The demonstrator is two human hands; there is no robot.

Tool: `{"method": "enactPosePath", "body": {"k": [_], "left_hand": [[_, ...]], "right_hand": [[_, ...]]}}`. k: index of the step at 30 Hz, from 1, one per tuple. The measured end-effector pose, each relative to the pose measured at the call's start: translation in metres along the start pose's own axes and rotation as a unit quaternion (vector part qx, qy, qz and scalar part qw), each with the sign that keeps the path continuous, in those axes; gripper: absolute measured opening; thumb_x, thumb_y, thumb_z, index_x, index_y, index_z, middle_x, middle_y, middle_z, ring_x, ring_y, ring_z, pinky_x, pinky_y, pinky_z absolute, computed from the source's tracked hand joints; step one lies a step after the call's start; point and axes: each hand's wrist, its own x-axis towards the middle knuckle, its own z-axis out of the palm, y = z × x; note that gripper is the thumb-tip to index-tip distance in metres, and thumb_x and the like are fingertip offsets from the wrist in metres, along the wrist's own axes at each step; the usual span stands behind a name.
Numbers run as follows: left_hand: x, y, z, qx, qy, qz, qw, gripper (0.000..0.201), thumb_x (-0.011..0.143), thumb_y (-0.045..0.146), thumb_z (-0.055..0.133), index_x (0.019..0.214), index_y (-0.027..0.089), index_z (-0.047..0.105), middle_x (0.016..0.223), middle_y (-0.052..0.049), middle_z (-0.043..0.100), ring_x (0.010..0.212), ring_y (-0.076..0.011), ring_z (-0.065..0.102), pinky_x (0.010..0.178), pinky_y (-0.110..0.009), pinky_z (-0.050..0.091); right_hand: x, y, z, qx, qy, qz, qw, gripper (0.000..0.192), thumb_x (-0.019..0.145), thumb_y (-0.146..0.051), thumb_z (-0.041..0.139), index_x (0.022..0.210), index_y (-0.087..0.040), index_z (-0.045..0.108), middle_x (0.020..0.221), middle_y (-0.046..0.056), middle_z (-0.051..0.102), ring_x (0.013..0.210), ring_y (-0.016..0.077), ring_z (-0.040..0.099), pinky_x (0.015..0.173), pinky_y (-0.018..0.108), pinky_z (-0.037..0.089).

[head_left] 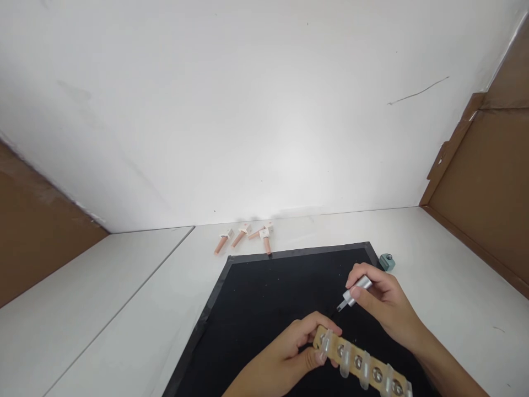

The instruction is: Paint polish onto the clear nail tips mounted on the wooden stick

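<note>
My left hand (291,353) is closed on one end of a yellowish wooden strip (351,355), which slopes down to the right. Round metal pieces sit along the strip, with several clear plastic pieces lying crosswise between them. My left thumb presses near the clear piece at the held end. Above the strip, my right hand (382,303) pinches a short silver-handled tool (357,292). Its narrow tip points down and left towards the strip's held end, apart from it. The far lower end of the strip runs close to the picture's bottom edge.
A black mat (264,309) with a taped border lies under both hands on the white table (124,331). Several pink sticks with white blocks (266,240) lie behind it. A small blue-green block (387,262) is by its right corner. Brown cardboard (487,182) stands at the sides.
</note>
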Motion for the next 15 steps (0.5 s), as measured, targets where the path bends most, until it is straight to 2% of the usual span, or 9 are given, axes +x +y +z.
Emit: {"method": "enactPosePath", "body": {"k": [4, 9, 15], "left_hand": [[0.003, -0.005, 0.000, -0.080, -0.013, 0.006, 0.997, 0.034, 0.080, 0.047, 0.063, 0.100, 0.018, 0.060, 0.075, 0.002, 0.056, 0.068, -0.0078, 0.055, 0.066, -0.021, 0.040], [0.010, -0.013, 0.004, -0.180, -0.016, 0.018, 0.983, 0.040, 0.072, 0.049, 0.070, 0.093, 0.015, 0.063, 0.069, 0.000, 0.063, 0.059, -0.0082, 0.059, 0.057, -0.019, 0.044], [0.015, -0.016, 0.008, -0.233, -0.010, 0.012, 0.972, 0.041, 0.068, 0.047, 0.074, 0.090, 0.014, 0.064, 0.066, 0.000, 0.064, 0.057, -0.0086, 0.061, 0.055, -0.018, 0.047]], "right_hand": [[-0.001, 0.002, 0.001, 0.022, 0.012, -0.019, 1.000, 0.023, 0.086, -0.046, 0.061, 0.077, -0.025, 0.061, 0.068, -0.004, 0.053, 0.060, 0.0119, 0.045, 0.057, 0.023, 0.036], [-0.001, 0.001, 0.002, 0.041, 0.007, -0.007, 0.999, 0.022, 0.084, -0.046, 0.064, 0.079, -0.025, 0.063, 0.068, -0.003, 0.054, 0.060, 0.0120, 0.046, 0.056, 0.023, 0.037], [-0.002, 0.001, 0.005, 0.055, -0.016, 0.010, 0.998, 0.027, 0.083, -0.050, 0.064, 0.079, -0.023, 0.063, 0.067, -0.003, 0.052, 0.059, 0.0125, 0.044, 0.055, 0.024, 0.036]]}}
